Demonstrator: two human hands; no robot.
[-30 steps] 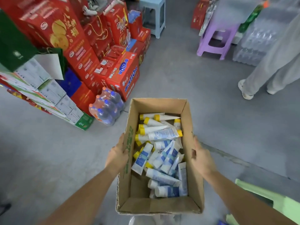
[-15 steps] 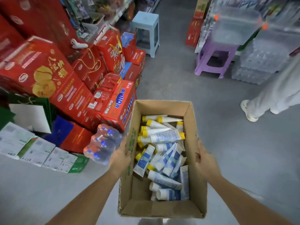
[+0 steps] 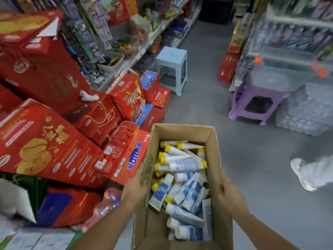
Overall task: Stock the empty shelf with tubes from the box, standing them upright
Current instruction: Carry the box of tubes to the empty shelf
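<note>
An open cardboard box (image 3: 182,131) is carried in front of me, above the grey floor. Inside lie several white-and-blue tubes (image 3: 182,188), many with yellow caps, piled loosely on their sides. My left hand (image 3: 134,186) grips the box's left wall, fingers on the outside and thumb at the rim. My right hand (image 3: 231,193) grips the right wall in the same way. No empty shelf shows plainly; stocked shelves run along the aisle on the left.
Red gift cartons (image 3: 59,141) are stacked at my left, with a pack of bottles (image 3: 106,204) below them. A pale blue stool (image 3: 172,69) and a purple stool (image 3: 255,103) stand ahead. Another person's shoe (image 3: 301,173) is at the right. Bottled-water packs (image 3: 306,114) sit beside the purple stool.
The view has lifted and moved forward along the aisle with the box. The stools and shelves have come closer. Both hands keep the same hold on the box walls.
</note>
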